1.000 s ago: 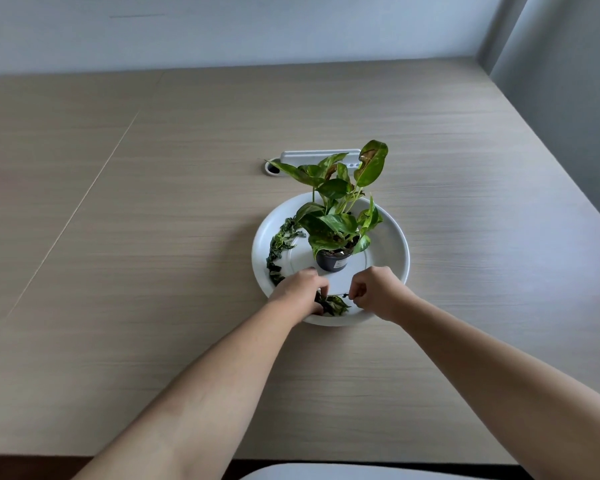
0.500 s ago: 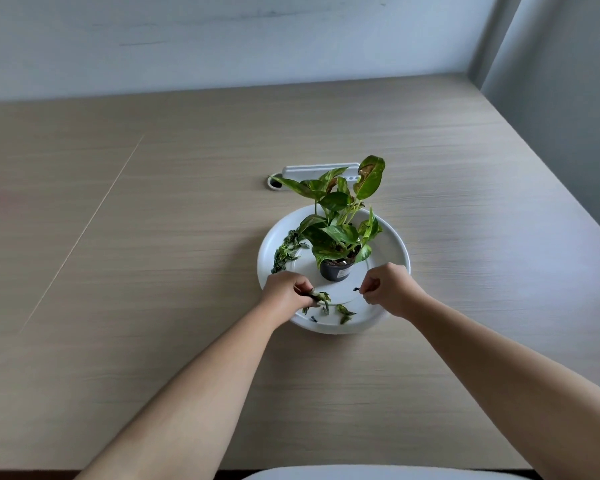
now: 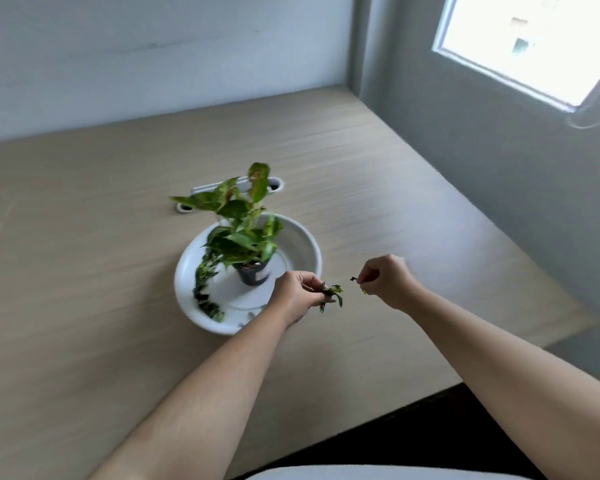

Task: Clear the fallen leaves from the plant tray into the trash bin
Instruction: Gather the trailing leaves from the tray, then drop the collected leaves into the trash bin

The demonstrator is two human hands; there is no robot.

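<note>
A round white plant tray (image 3: 302, 247) stands on the wooden table with a small potted plant (image 3: 243, 244) in a dark pot at its middle. A row of fallen leaves (image 3: 205, 289) lies along the tray's left inner rim. My left hand (image 3: 297, 294) is raised just off the tray's right front edge and pinches a small bunch of green leaves (image 3: 333, 294). To the right of it, my right hand (image 3: 385, 278) pinches a tiny dark leaf scrap (image 3: 353, 279). No trash bin is in view.
A white cable port (image 3: 201, 194) is set into the table (image 3: 84, 271) behind the plant. A grey wall with a bright window (image 3: 534, 43) stands at the right. The table's front right edge (image 3: 465, 379) drops to a dark floor.
Both hands have lifted off the tray and moved right, each carrying leaves it picked up. The view has swung to the right, bringing the window and the table's corner in.
</note>
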